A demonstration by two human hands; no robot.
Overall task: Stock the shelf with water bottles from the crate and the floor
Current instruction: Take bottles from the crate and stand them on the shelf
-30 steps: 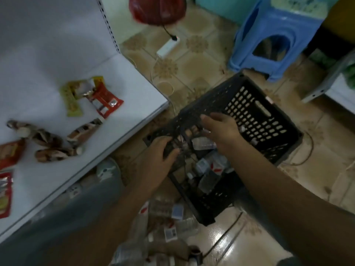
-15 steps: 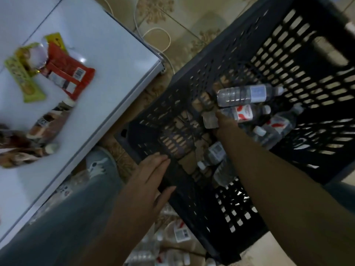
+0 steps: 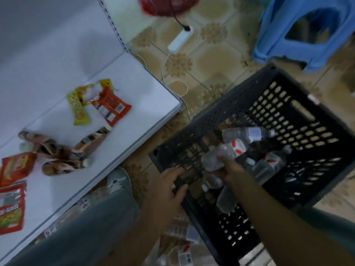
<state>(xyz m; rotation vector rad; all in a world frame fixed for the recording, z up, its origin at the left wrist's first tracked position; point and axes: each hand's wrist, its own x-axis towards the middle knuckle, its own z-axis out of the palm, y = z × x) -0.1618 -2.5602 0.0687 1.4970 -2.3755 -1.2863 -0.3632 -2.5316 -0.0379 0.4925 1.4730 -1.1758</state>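
Observation:
A black perforated crate (image 3: pixel 299 104) stands on the tiled floor at the right, with several clear water bottles lying in it. My right hand (image 3: pixel 227 169) reaches into the crate and grips one water bottle (image 3: pixel 217 157) with a red and white label, lifted a little above the others. Another bottle (image 3: pixel 247 133) with a pale blue label lies behind it. My left hand (image 3: pixel 167 186) holds the crate's near left rim, fingers curled over the edge. More bottles (image 3: pixel 182 252) lie on the floor below the crate. The white shelf (image 3: pixel 134 77) is at the left.
Snack packets (image 3: pixel 109 104) and brown wrapped items (image 3: pixel 57 150) lie on the shelf. A white power strip (image 3: pixel 179 40) with cables lies on the floor beyond. A blue plastic stool (image 3: pixel 307 33) stands at the top right, a red bag (image 3: pixel 167 4) at the top. My knee (image 3: pixel 86 223) is beside the shelf edge.
My right hand has closed round a bottle and raised it from the pile. My left hand has curled onto the crate rim. The view has pulled back from the crate.

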